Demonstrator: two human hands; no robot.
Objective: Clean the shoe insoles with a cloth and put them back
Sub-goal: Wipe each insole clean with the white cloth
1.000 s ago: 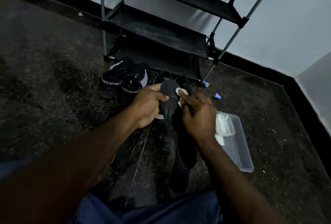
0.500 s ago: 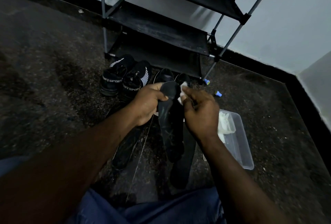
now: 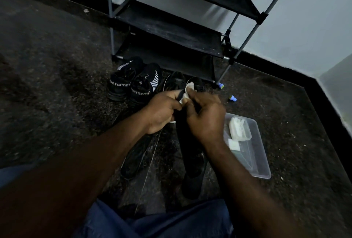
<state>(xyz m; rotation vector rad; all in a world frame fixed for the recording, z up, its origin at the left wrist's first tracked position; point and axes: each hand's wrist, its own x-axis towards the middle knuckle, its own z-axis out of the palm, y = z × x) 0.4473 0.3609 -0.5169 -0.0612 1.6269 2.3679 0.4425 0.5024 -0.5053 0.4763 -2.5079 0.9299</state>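
My left hand grips the top end of a long black insole that hangs down toward my lap. My right hand pinches a small white cloth against the insole's upper end, close to my left thumb. On the floor below lie another dark insole at the left and a third dark one under the held one. A pair of black shoes stands just behind my hands, partly hidden by them.
Black "SPORT" sneakers stand left of that pair. A black shoe rack rises behind, against the wall. A clear plastic tray with white cloths lies at the right. Two small blue caps sit near the rack's leg.
The insole has turned edge-on between my hands and now hangs straighter down. My right hand with the cloth has slid up to its top end, nearer my left hand.
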